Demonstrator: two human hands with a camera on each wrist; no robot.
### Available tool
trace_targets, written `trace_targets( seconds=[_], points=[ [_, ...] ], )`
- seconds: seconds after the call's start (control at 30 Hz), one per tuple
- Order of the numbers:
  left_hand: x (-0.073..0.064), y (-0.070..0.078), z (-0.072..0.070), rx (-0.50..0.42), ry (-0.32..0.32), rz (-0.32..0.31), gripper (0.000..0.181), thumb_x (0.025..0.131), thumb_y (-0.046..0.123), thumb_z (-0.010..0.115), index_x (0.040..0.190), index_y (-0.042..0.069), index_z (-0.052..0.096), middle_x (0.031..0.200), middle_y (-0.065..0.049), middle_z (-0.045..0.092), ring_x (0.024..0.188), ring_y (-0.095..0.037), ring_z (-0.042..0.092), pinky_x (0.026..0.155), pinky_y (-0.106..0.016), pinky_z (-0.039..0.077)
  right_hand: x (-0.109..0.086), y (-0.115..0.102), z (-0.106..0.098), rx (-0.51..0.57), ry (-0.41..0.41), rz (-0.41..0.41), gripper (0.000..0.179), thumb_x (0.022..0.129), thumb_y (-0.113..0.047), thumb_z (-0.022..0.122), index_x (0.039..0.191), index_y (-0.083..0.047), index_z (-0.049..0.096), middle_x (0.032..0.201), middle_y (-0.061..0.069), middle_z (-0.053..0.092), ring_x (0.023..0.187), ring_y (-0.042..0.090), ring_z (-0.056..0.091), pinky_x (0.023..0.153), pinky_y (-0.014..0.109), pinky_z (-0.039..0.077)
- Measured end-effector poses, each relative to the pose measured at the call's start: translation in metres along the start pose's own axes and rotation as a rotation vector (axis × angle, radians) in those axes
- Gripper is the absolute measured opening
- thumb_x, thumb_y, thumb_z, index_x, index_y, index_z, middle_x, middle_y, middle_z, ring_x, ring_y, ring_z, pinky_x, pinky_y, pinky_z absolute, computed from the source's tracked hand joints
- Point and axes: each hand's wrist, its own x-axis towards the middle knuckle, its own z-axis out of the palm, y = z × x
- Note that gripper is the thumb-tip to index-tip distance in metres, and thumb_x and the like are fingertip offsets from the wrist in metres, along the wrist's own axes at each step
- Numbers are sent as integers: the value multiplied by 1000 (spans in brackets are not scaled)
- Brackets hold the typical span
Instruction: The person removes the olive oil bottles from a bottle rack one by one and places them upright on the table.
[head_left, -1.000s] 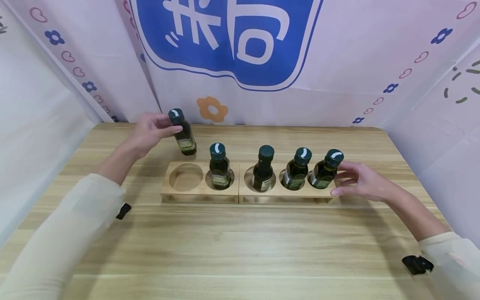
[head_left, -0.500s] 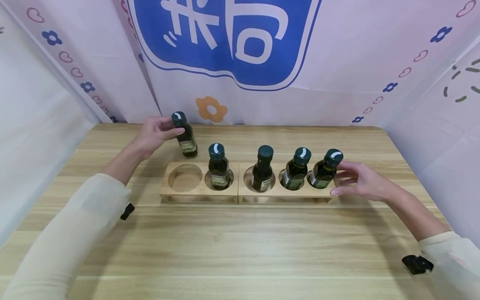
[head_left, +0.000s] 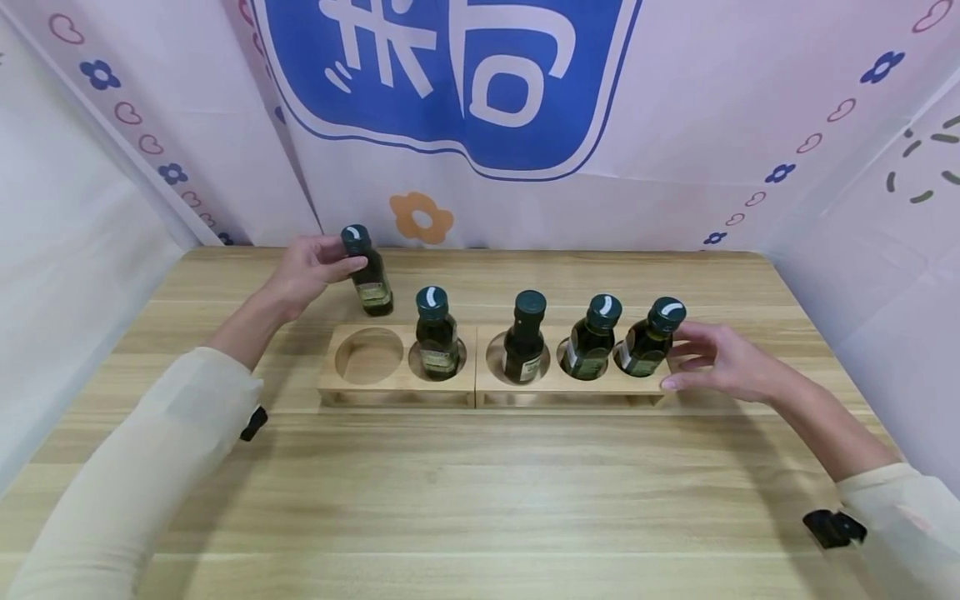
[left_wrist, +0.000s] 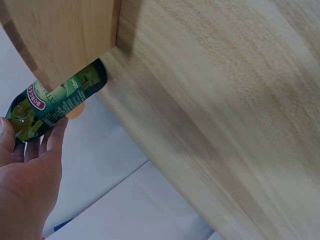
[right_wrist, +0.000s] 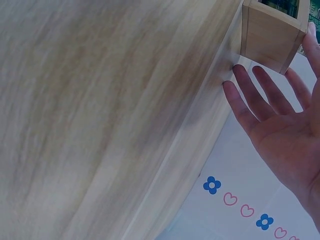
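My left hand (head_left: 303,271) pinches a dark-green Borges bottle (head_left: 372,283) near its cap, between thumb and fingers. Just my side of those fingertips lies the wooden rack (head_left: 402,385); to their right, four capped bottles (head_left: 438,343) stand in its holes. My right hand (head_left: 723,367), fingers spread, touches the rack's end. Beyond all my fingers hangs printed cloth (head_left: 675,125).

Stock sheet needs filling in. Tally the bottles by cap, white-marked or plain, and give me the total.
White-marked cap: 4 (the held bottle, in the left hand, plus the second bottle, fourth bottle and fifth bottle from the left)
Plain cap, no white mark visible: 1 (the middle bottle)
Total: 5 bottles
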Motion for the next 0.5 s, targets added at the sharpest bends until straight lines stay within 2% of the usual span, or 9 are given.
trace_targets(
  seconds=[0.1, 0.3, 0.37, 0.5],
  points=[
    [0, 1, 1, 20, 1, -6, 43, 103, 11, 66, 139, -11, 56, 127, -5, 72, 106, 2, 65, 99, -18, 52, -1, 0, 0, -5, 2, 11, 59, 81, 1, 86, 134, 8, 60, 129, 27, 65, 110, 4, 66, 89, 31, 61],
    [0, 2, 2, 69, 10, -19, 44, 104, 14, 65, 140, -10, 56, 136, -14, 67, 110, 0, 64, 103, -22, 51, 0, -1, -1, -10, -4, 8, 59, 82, 1, 86, 135, 8, 60, 130, 27, 65, 113, 28, 69, 89, 32, 61],
    [0, 2, 2, 82, 14, -25, 43, 104, 14, 65, 140, -10, 57, 138, -16, 65, 115, -5, 64, 106, -25, 50, 0, 0, -1, -8, -8, 8, 59, 82, 1, 86, 135, 8, 60, 130, 27, 65, 113, 28, 69, 89, 32, 62],
    [0, 2, 3, 88, 16, -31, 44, 104, 14, 65, 140, -9, 56, 142, -20, 61, 131, -24, 60, 115, -36, 45, -1, 0, 0, -3, -8, 8, 59, 82, 2, 85, 135, 8, 60, 130, 27, 65, 113, 22, 69, 89, 32, 62]
  ],
)
